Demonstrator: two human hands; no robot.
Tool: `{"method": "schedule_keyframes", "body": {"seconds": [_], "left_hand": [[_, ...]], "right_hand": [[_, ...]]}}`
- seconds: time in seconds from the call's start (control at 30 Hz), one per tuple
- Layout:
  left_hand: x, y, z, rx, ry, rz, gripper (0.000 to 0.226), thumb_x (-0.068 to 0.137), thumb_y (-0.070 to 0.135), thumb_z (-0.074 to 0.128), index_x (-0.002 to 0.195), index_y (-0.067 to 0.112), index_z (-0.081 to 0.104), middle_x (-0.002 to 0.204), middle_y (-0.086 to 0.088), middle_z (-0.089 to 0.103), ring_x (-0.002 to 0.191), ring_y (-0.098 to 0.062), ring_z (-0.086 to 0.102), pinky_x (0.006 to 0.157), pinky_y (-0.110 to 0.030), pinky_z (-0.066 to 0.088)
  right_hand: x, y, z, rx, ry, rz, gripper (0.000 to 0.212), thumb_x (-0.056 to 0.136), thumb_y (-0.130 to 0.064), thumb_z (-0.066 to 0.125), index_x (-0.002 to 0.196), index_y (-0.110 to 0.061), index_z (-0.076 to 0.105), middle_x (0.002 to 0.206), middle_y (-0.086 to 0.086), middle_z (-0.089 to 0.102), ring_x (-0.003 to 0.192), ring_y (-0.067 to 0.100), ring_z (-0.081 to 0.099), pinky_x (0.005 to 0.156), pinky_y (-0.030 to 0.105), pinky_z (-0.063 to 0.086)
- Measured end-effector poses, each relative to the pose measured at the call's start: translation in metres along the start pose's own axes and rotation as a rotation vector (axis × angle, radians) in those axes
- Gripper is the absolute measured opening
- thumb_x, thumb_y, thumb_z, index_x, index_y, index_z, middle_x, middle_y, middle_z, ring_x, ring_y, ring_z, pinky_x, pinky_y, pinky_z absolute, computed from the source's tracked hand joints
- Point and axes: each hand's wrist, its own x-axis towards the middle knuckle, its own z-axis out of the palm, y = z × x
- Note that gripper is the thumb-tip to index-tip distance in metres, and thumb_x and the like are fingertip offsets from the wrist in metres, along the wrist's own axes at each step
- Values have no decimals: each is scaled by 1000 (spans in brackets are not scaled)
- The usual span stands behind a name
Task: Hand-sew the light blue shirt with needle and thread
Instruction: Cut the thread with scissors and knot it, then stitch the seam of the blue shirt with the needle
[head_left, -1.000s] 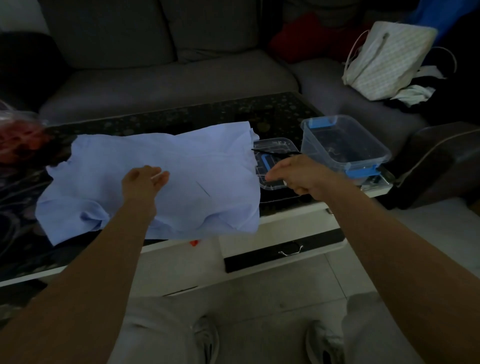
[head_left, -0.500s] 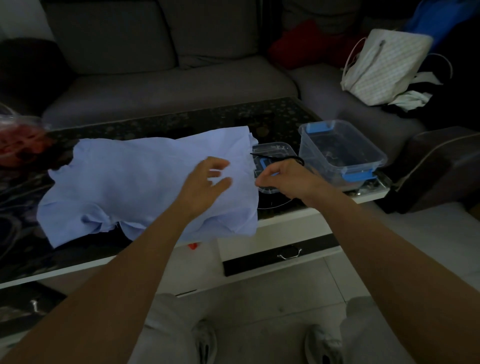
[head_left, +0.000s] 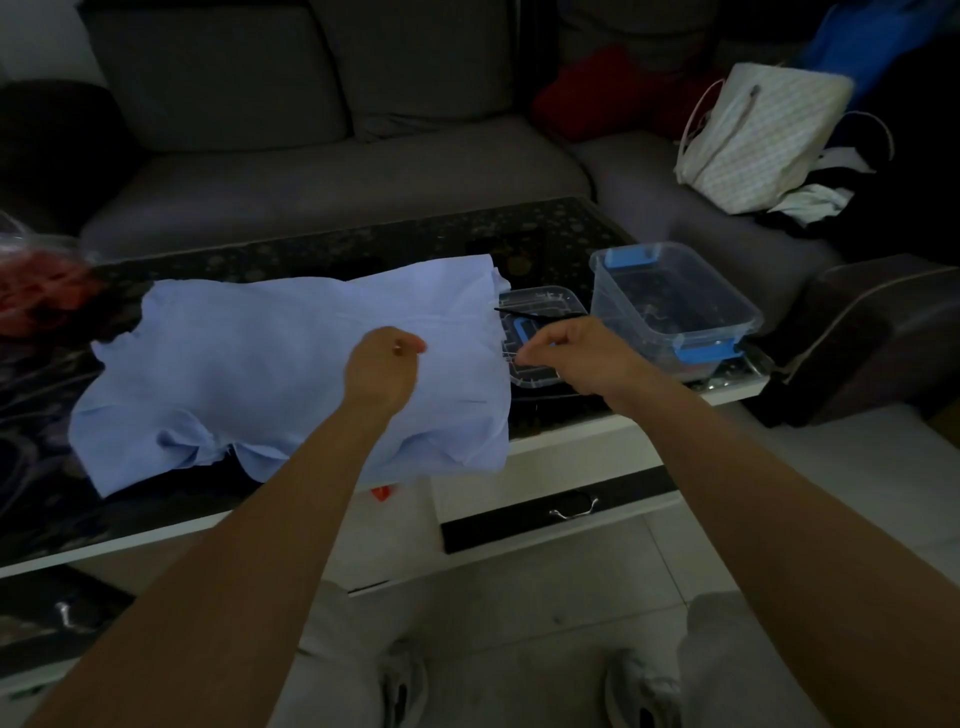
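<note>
The light blue shirt (head_left: 249, 374) lies spread over the dark glass table (head_left: 322, 249), its right hem hanging over the front edge. My left hand (head_left: 382, 364) rests on the shirt's right half with fingers curled, pinching the cloth. My right hand (head_left: 576, 356) hovers at the shirt's right edge, thumb and forefinger pinched together. A thin pale sliver that looks like the needle (head_left: 509, 356) pokes from those fingertips toward the cloth. No thread can be made out in the dim light.
A clear lid (head_left: 540, 299) lies just right of the shirt with black scissors (head_left: 540, 312) across it. Beyond it stands a clear box with blue latches (head_left: 675, 306). A red bag (head_left: 36, 291) sits far left. A grey sofa (head_left: 332, 171) backs the table, and a white tote (head_left: 763, 135) lies on it.
My left hand moved right across the shirt, opened above it, then curled down onto the cloth. My right hand drew left from the lid to the shirt's edge.
</note>
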Motion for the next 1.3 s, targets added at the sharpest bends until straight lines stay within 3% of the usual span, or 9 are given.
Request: {"method": "schedule_keyframes", "body": {"seconds": [0.17,0.33,0.47,0.6,0.73,0.83,0.9,1.17,1.3], "left_hand": [[18,-25,-20,-98,359,-199,31,98,4,38,110,6,67,118,-17,63,102,-36,60,86,-39,51],[13,-32,-11,276,149,-228,31,96,17,47,125,14,56,137,-16,47,123,-38,42,103,-42,34],[1,-12,-4,278,236,312,44,91,18,51,134,12,48,141,-13,42,129,-33,35,105,-36,24],[-20,17,12,-105,-240,493,30,99,13,45,129,14,49,126,-2,52,114,-11,48,91,-6,33],[-30,29,28,-142,-594,243,25,102,20,39,116,5,53,90,-1,56,79,-12,54,78,-23,46],[-24,32,29,-95,-488,126,25,102,18,39,107,0,57,66,0,45,53,-11,40,45,-15,35],[-20,36,29,-38,-415,162,24,101,18,40,104,4,59,64,2,45,51,-8,38,39,-10,29],[-19,26,23,107,-222,207,25,100,11,39,104,8,64,106,-2,58,92,-13,51,80,-17,35],[-8,12,12,171,-86,129,26,99,9,39,106,4,63,119,-11,61,109,-26,55,84,-20,34]], "right_hand": [[-2,3,-6,18,23,39,11,90,-18,65,95,-10,69,76,-5,60,48,-2,51,37,6,32],[-2,4,-4,-30,4,34,16,90,-18,65,102,-9,70,77,-8,58,54,-1,49,45,9,33],[-3,1,-3,-45,-13,14,16,90,-16,65,102,-6,70,78,-8,59,43,-11,49,38,3,31],[-6,-2,0,-48,-39,-47,5,90,-13,65,92,-10,69,76,-10,58,48,-12,51,40,0,30],[-8,-4,2,-38,-58,-77,14,91,-10,62,98,0,70,71,-5,62,41,-14,49,42,2,34],[-11,-5,2,30,-94,-78,16,93,-7,60,100,3,69,50,-17,60,36,-11,47,38,4,34],[-12,-6,2,85,-77,-84,17,92,-8,61,101,4,69,59,-13,60,37,-12,47,38,4,34],[-6,0,5,14,-23,-57,18,91,-14,63,101,0,69,81,-4,61,67,0,55,46,0,37],[-5,4,-2,6,12,-29,13,92,-17,62,97,-7,68,77,-9,56,67,0,48,43,1,34]]}}
